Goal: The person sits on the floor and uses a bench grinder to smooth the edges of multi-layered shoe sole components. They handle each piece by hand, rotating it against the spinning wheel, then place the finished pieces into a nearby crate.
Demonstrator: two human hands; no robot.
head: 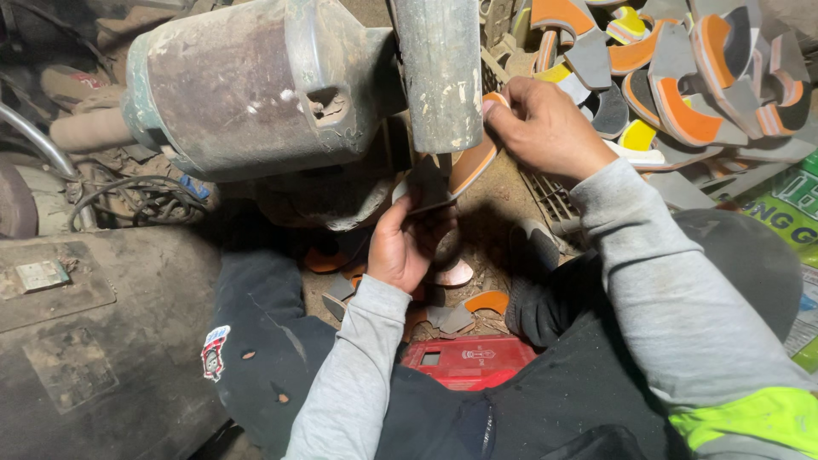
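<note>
Nearest the camera, dark trousers and grey sleeves with a bright yellow-green cuff are seen from above, and a flat red plastic case (471, 360) lies on the ground between the legs. The dirt floor (498, 213) beyond it is littered with small orange and grey offcuts (477, 305).

The left hand (400, 247) is curled closed around the lower grey end of a curved orange-and-grey rubber sole piece (467, 167), thumb on its face. The right hand (545, 128) is pinched shut on the upper orange end of the same piece, fingertips against its edge. The piece is held between both hands, pressed against the foot of a worn, pale grey metal cylinder (440, 72) that stands upright.

To the left, a grimy, rust-stained motor housing (247, 85) is joined to that cylinder; tangled cables (136, 200) lie beneath it, and a dark, dusty machine casing (94, 341) fills the lower left corner.

Farthest back, at upper right, a heap of orange, yellow and grey sole cutouts (682, 77) is piled up.
</note>
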